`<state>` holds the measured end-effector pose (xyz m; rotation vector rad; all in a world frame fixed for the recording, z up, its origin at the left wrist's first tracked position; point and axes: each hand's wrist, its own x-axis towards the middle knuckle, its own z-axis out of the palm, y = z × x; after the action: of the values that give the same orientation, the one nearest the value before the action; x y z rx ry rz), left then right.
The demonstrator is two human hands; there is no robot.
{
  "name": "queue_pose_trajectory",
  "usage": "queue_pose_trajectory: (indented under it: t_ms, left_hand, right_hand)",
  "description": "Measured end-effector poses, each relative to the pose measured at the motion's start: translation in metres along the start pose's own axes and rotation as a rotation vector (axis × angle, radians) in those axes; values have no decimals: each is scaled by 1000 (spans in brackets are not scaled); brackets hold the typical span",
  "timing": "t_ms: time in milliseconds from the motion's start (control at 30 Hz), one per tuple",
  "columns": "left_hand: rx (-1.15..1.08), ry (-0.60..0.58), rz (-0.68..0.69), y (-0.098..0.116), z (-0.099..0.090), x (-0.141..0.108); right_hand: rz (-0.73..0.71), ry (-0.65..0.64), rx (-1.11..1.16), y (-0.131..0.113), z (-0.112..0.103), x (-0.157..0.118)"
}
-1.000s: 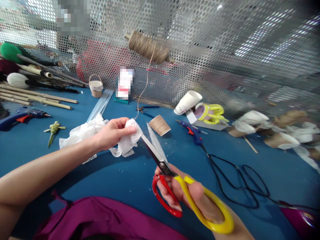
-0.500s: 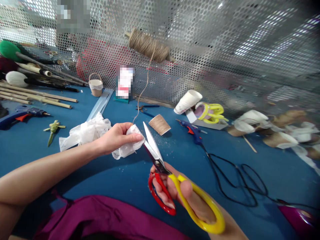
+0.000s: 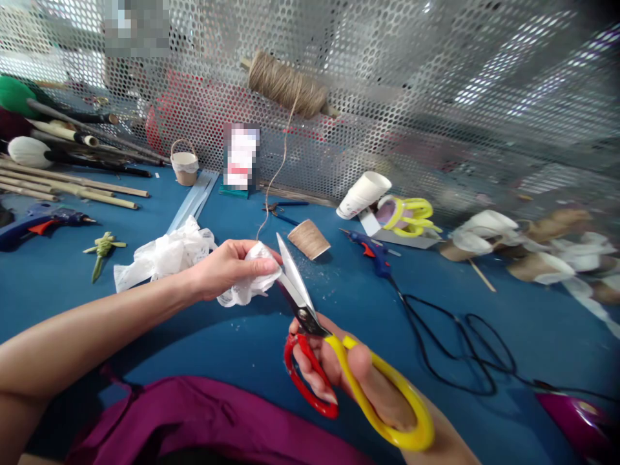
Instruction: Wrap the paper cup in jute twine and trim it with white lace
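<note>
Pinched in my left hand (image 3: 232, 268) is a bunch of white lace (image 3: 249, 284). Twine (image 3: 283, 158) runs down to this hand from a spool (image 3: 288, 85) on the mesh wall. My right hand (image 3: 339, 361) grips scissors (image 3: 306, 315) with one red and one yellow handle; their blades stand apart, tips close to the lace and the left fingertips. Whether a blade touches the lace I cannot tell. More white lace (image 3: 169, 252) lies heaped behind my left wrist. Just past the blade tips sits a twine-wrapped cup (image 3: 310, 239), tipped on its side.
A blue glue gun (image 3: 371, 252) with a looping black cord lies to the right, another glue gun (image 3: 43, 223) at far left. Behind are pliers (image 3: 283, 210), a small basket (image 3: 185, 166), a phone (image 3: 242, 158) and white paper cups (image 3: 363, 194). Sticks (image 3: 72, 184) lie at left.
The scissors and my right hand have shifted very slightly left. My left hand keeps its pinch on the lace, and the rest of the table looks the same.
</note>
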<state>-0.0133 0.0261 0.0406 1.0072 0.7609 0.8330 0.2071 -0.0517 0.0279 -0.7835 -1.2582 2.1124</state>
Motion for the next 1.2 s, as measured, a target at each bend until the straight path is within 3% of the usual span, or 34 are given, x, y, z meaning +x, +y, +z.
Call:
queue_pose_trajectory:
  t_ms: [400, 800, 1200]
  left_hand:
    - [208, 32, 32, 1, 1, -4]
    - [243, -46, 46, 3, 7, -7]
    - [299, -51, 45, 7, 8, -7]
  right_hand:
    - [-5, 0, 19, 4, -3, -5]
    - [-14, -40, -52, 4, 1, -3]
    - [7, 32, -37, 1, 6, -3]
